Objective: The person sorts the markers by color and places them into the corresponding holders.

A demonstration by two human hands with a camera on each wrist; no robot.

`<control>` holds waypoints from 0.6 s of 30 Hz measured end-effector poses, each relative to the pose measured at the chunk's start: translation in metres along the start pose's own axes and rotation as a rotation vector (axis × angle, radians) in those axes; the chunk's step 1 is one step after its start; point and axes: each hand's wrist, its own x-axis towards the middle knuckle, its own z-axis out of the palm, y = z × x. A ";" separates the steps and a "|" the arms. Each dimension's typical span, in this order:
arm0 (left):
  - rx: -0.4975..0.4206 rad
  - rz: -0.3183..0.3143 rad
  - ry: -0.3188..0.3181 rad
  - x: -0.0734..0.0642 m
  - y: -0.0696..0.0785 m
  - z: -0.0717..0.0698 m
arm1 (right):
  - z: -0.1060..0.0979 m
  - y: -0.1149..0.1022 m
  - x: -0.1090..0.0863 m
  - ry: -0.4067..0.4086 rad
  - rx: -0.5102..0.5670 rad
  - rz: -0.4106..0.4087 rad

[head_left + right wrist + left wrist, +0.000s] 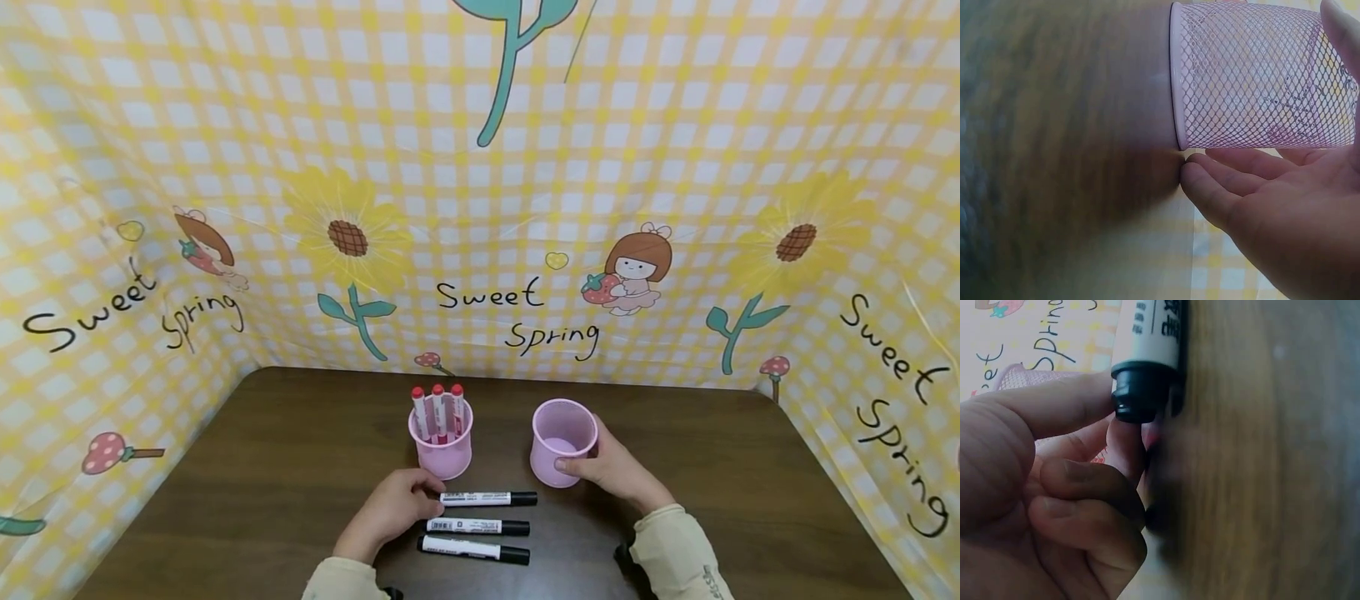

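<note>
My left hand (397,506) pinches the left end of the farthest black-capped marker (487,498), which lies sideways on the table. Close up in the left wrist view, the marker's black end (1141,390) is between thumb and finger, the other fingers curled below. Two similar markers, a middle one (476,527) and a nearest one (472,550), lie nearer me in parallel. My right hand (617,468) holds a pink mesh pen cup (547,462) upright at its right side, thumb across the front. In the right wrist view the cup's mesh wall (1247,75) shows beside the fingers.
A second pink mesh pen cup (444,461) stands to the left, with three red-capped markers (439,412) upright in it. The dark wooden table (285,467) meets a yellow checked cloth (480,208) at the back and both sides.
</note>
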 end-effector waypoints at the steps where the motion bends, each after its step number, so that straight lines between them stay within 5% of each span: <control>1: 0.006 0.006 -0.001 0.000 0.001 0.000 | 0.000 0.000 0.000 -0.002 0.001 -0.002; 14: -0.076 0.024 -0.066 0.000 0.003 -0.001 | -0.001 0.000 0.000 -0.005 -0.010 -0.013; 18: -0.060 0.042 -0.044 0.000 0.010 -0.004 | -0.001 -0.001 -0.001 0.001 -0.022 -0.004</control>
